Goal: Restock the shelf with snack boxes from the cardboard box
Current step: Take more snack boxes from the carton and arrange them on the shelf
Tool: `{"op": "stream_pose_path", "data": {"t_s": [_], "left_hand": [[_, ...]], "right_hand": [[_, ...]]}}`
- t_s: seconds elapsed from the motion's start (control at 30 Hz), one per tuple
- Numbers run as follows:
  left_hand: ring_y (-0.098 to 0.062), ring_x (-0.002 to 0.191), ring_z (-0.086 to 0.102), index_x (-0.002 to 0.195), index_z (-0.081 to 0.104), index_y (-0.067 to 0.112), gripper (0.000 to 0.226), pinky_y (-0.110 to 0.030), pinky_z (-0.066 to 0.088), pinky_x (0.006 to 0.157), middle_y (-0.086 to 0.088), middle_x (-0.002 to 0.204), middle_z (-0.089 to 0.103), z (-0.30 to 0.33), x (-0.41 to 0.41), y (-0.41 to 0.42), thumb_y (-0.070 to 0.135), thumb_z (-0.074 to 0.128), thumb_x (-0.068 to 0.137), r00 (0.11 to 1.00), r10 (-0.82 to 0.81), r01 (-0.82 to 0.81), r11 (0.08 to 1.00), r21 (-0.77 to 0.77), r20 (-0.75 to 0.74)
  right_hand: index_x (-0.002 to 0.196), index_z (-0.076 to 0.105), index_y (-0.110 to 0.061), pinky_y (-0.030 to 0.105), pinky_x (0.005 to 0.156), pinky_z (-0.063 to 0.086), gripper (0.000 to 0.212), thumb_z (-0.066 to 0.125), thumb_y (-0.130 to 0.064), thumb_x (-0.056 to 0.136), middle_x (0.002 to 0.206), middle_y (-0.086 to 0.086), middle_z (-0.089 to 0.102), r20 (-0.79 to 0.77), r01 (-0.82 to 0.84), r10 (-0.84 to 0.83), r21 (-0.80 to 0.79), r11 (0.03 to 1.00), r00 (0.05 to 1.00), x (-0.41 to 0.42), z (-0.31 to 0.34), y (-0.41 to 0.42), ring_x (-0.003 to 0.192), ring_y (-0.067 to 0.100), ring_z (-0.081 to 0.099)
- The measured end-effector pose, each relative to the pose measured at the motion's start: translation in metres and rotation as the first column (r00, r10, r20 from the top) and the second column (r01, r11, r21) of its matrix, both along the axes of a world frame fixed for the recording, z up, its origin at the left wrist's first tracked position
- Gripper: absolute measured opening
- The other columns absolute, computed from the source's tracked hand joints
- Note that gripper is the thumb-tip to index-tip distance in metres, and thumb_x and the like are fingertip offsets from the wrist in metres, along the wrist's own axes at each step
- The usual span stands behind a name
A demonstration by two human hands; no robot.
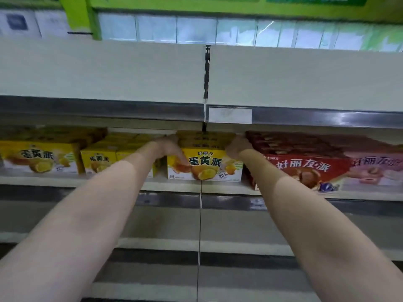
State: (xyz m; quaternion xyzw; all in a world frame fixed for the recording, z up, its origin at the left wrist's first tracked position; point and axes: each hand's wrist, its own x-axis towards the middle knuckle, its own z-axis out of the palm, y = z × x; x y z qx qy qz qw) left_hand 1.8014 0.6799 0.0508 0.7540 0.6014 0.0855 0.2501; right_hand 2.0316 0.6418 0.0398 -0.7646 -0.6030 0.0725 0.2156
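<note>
My two forearms reach up and forward from the bottom of the view to the stocked shelf (178, 184). My left hand (168, 147) grips the left top edge of the yellow egg-yolk pie box (205, 164), thumb down over its front face. My right hand (236, 147) curls over the box's right top corner. The cardboard box is not in view.

The box stands upright at the shelf's front, across the seam between two shelf sections, with more yellow boxes stacked behind it. Judged step: seating this box.

1. Keep both grips level so the printed face stays square to the aisle.
2. Push straight back; a skewed push would likely jam it against the red pie boxes (305, 168) just beside it on the right.
3. Watch the smaller yellow boxes (99, 161) near my left wrist.
4. Let go only once the base lies flat.

Farther up, the upper shelf (109, 70) carries nothing I can see.
</note>
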Motion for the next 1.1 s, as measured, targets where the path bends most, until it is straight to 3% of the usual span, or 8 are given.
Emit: {"op": "stream_pose_path", "data": {"t_s": [0.1, 0.27, 0.43, 0.6, 0.77, 0.9, 0.97, 1.1], "left_hand": [[-0.03, 0.137, 0.04, 0.148, 0.039, 0.02, 0.098, -0.038, 0.038, 0.106, -0.006, 0.153, 0.041, -0.001, 0.001, 0.002, 0.04, 0.089, 0.066, 0.999, 0.014, -0.012, 0.999, 0.05, -0.038], [-0.031, 0.139, 0.039, 0.154, 0.025, 0.018, 0.111, -0.041, 0.04, 0.11, -0.008, 0.155, 0.037, 0.009, 0.006, -0.008, 0.038, 0.09, 0.066, 0.994, -0.012, 0.027, 0.99, 0.136, -0.11], [-0.03, 0.14, 0.038, 0.155, 0.024, 0.02, 0.107, -0.042, 0.039, 0.109, -0.006, 0.157, 0.035, 0.008, 0.008, -0.013, 0.036, 0.088, 0.07, 0.985, -0.025, 0.054, 0.984, 0.167, -0.172], [-0.03, 0.132, 0.047, 0.151, 0.033, 0.02, 0.094, -0.042, 0.046, 0.104, -0.008, 0.15, 0.043, 0.013, 0.019, -0.012, 0.03, 0.084, 0.073, 0.957, -0.087, 0.157, 0.958, 0.24, -0.277], [-0.027, 0.138, 0.042, 0.154, 0.027, 0.026, 0.088, -0.038, 0.04, 0.11, -0.003, 0.155, 0.038, 0.03, 0.06, -0.03, 0.03, 0.078, 0.082, 0.943, -0.314, 0.332, 0.904, 0.27, -0.108], [-0.022, 0.115, 0.057, 0.138, 0.054, 0.021, 0.053, -0.032, 0.045, 0.098, -0.005, 0.137, 0.058, 0.032, 0.103, -0.046, 0.024, 0.071, 0.088, 0.894, -0.441, 0.402, 0.866, 0.298, 0.076], [-0.021, 0.114, 0.058, 0.135, 0.057, 0.017, 0.047, -0.025, 0.042, 0.092, -0.007, 0.135, 0.06, 0.028, 0.122, -0.055, 0.021, 0.069, 0.089, 0.873, -0.462, 0.404, 0.864, 0.3, 0.155], [-0.023, 0.132, 0.047, 0.148, 0.041, 0.011, 0.064, -0.017, 0.032, 0.089, -0.009, 0.148, 0.047, 0.017, 0.151, -0.071, 0.018, 0.069, 0.09, 0.874, -0.461, 0.41, 0.869, 0.275, 0.155]], "right_hand": [[0.129, 0.055, 0.002, 0.033, 0.087, 0.048, 0.037, 0.044, -0.021, 0.103, 0.13, 0.02, 0.06, 0.0, 0.004, -0.004, 0.014, 1.0, 1.0, -0.001, 0.001, -0.001, 0.117, 0.037, 0.059], [0.134, 0.055, -0.003, 0.036, 0.099, 0.042, 0.039, 0.048, -0.025, 0.101, 0.135, 0.019, 0.056, -0.055, -0.008, 0.011, 0.053, 0.999, 0.998, 0.0, 0.002, -0.005, 0.124, 0.034, 0.053], [0.128, 0.058, -0.007, 0.027, 0.072, 0.042, 0.039, 0.045, -0.035, 0.103, 0.121, 0.016, 0.066, -0.053, -0.015, 0.016, 0.021, 1.0, 0.998, -0.001, 0.003, -0.004, 0.084, 0.026, 0.058], [0.126, 0.056, -0.001, 0.032, 0.087, 0.046, 0.034, 0.048, -0.018, 0.098, 0.13, 0.022, 0.059, -0.009, 0.033, -0.032, 0.152, 0.988, 0.999, -0.006, 0.014, -0.02, 0.117, 0.035, 0.057], [0.12, 0.066, -0.006, 0.028, 0.092, 0.047, 0.029, 0.054, -0.014, 0.095, 0.126, 0.016, 0.065, 0.048, 0.034, -0.043, 0.174, 0.984, 0.998, 0.006, 0.032, -0.048, 0.117, 0.031, 0.06], [0.111, 0.069, -0.009, 0.022, 0.076, 0.042, 0.024, 0.052, -0.011, 0.095, 0.117, 0.013, 0.069, 0.049, 0.061, -0.073, 0.21, 0.976, 0.996, 0.031, 0.035, -0.081, 0.11, 0.031, 0.063], [0.113, 0.07, -0.01, 0.018, 0.072, 0.043, 0.024, 0.055, -0.01, 0.094, 0.111, 0.008, 0.069, -0.01, 0.117, -0.118, 0.205, 0.972, 0.993, 0.047, 0.035, -0.1, 0.103, 0.025, 0.065], [0.113, 0.066, 0.003, 0.036, 0.086, 0.05, 0.029, 0.054, -0.005, 0.087, 0.117, 0.022, 0.067, -0.009, 0.272, -0.276, 0.187, 0.944, 0.961, 0.08, 0.03, -0.128, 0.109, 0.038, 0.063]]}}
